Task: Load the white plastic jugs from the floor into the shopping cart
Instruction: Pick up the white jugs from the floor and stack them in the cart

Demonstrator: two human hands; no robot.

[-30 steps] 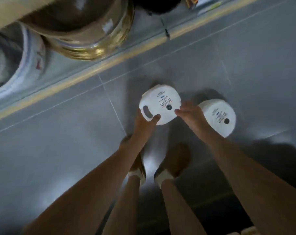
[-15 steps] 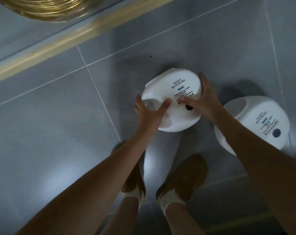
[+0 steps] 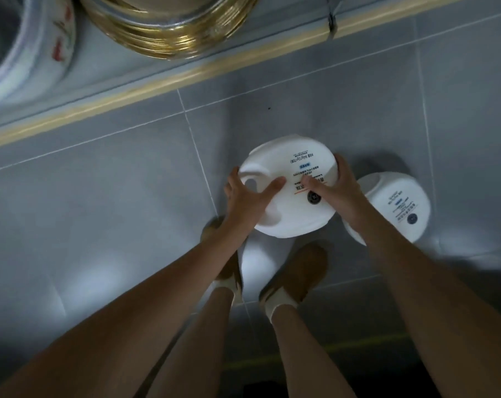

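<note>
Dim bluish light, soft glare patches on the floor tiles (image 3: 79, 285), wide-angle bending, blurred edges.

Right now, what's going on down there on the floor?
A person is bending over a white jug. The left grip holds its handle and the right grip clasps its side. A second jug stands on the floor beside it. No cart is in view.

Open floor (image 3: 85, 211) fills frame left; a second white jug (image 3: 395, 208) crowds the right, shelf ledge (image 3: 157, 88) above, brown shoes (image 3: 301, 268) below.
</note>
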